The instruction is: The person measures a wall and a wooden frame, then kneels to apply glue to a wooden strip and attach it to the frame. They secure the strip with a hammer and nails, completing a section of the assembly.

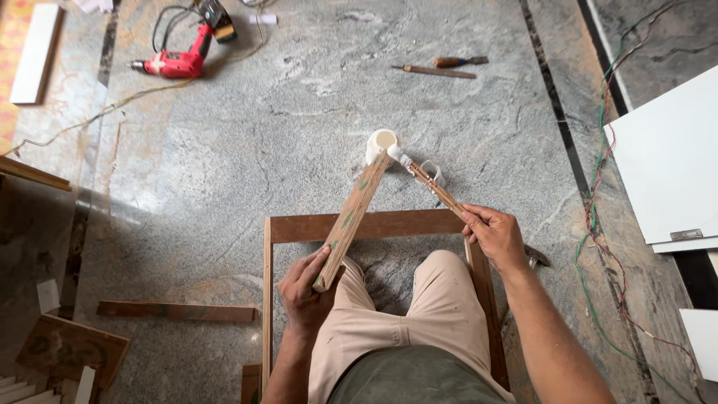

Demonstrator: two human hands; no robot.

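A narrow brown plywood strip with green marks (351,221) is held at its lower end by the left hand (305,293), fingers wrapped round it, the grip pressed shut on the wood. The strip is tilted up and away, its far end touching the rim of a small white plastic container of pale glue (380,143) that stands on the grey speckled stone floor (299,120). A thin wooden stick with a white glue-coated tip (432,186) is pinched at its near end by the right hand (493,236), grip closed on it; its tip is laid against the top end of the strip, just beside the container. A small clear looped object is seen on the floor just under the stick; its kind cannot be told. A rectangular brown wooden frame (321,227) is laid flat on the floor around the beige-trousered knees (419,307) of the seated person. Well apart at the upper left, a red power drill with black cable (176,61) is seen. A wood-handled chisel and a flat wooden stick (441,68) are lying at the top centre. A loose brown wooden batten (176,311) is seen at lower left. Tangled red and green wires (602,209) run along the right, beside white boards (666,164).
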